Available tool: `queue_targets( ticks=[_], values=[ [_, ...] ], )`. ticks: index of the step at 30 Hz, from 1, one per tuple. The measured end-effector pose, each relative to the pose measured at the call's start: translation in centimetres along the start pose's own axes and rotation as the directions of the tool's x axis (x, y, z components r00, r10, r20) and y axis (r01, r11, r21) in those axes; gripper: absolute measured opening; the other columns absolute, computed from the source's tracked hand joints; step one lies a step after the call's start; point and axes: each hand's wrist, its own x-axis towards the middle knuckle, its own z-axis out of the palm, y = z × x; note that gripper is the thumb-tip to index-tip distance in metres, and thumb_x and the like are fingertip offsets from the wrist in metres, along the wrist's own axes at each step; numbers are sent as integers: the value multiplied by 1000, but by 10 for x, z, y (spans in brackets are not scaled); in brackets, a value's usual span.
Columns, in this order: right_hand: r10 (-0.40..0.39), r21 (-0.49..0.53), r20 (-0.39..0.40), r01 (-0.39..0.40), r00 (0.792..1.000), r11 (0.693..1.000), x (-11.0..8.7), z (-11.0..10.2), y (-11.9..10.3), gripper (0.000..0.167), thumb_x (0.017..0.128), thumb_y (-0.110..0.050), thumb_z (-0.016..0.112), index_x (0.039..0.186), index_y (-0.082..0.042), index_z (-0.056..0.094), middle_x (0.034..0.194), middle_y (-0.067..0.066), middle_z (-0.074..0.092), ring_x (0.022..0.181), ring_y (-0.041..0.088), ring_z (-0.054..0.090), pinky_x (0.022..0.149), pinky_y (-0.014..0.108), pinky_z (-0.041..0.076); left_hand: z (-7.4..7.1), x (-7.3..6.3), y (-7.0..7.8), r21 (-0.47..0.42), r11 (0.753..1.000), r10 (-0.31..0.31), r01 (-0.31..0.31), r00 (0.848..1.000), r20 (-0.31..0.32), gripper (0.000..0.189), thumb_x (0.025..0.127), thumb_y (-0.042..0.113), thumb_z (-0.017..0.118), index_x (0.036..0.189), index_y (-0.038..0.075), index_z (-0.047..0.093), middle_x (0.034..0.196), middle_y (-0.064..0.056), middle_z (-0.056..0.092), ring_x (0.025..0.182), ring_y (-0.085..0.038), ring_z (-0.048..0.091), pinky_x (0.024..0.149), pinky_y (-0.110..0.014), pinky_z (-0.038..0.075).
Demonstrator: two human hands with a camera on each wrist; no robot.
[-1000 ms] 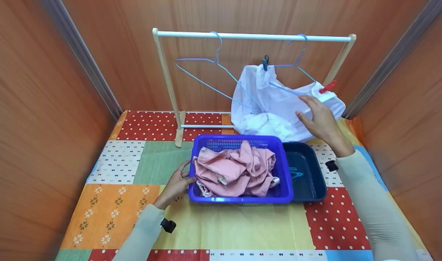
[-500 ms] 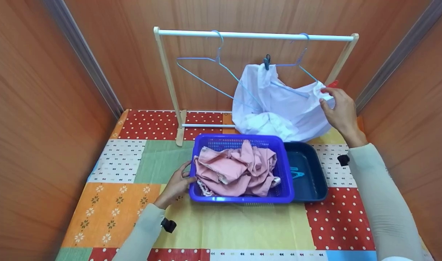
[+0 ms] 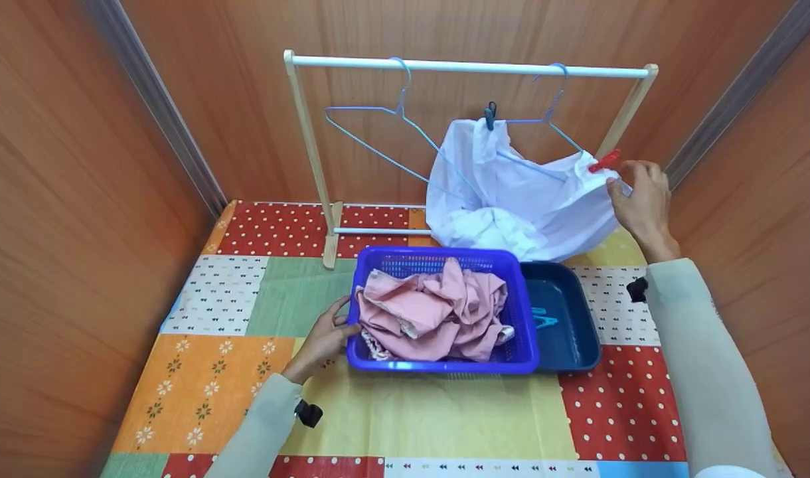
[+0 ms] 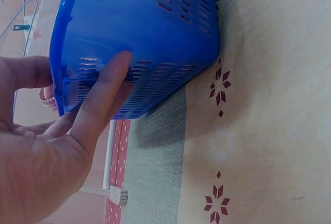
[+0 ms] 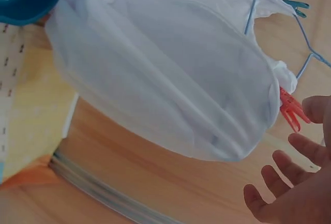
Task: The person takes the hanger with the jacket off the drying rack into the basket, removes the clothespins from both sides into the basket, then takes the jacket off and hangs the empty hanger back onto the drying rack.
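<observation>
My left hand (image 3: 320, 345) holds the left rim of a purple-blue plastic basket (image 3: 438, 366), thumb at the rim and fingers on its perforated outer wall (image 4: 119, 27). Crumpled pink cloth (image 3: 455, 312) with pale trim lies inside. A white garment (image 3: 511, 192), its kind unclear, hangs by a red clothespin (image 3: 605, 160) and a dark clothespin (image 3: 490, 118) from the right-hand hanger (image 3: 567, 137). My right hand (image 3: 646, 206) is beside the garment's right edge, close to the red clothespin. In the right wrist view its fingers are spread loosely and hold nothing.
A white-barred rack (image 3: 471, 66) with wooden side posts stands at the back. A bare blue hanger (image 3: 365, 140) hangs on its left. Right of the basket, a dark blue tray (image 3: 571, 342) contains a turquoise clothespin (image 3: 544, 322). Wood-grain walls close in three sides.
My right hand has moved right, from the front of the white garment, past the red clothespin, to the garment's right edge. The left hand and basket have stayed in place.
</observation>
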Motion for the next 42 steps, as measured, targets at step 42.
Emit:
queue_targets(
  ticks=[42],
  values=[
    [46,21,262,-53,964,998,2,17,1,52,104,-36,43,137,4,47,131,31,53,114,46,49,104,62,41,0,-1,-1,-9,1000,-6,6,1000,0,71,93,6,59,155,18,27,132,-21,61,93,-28,73,68,-39,61]
  ],
)
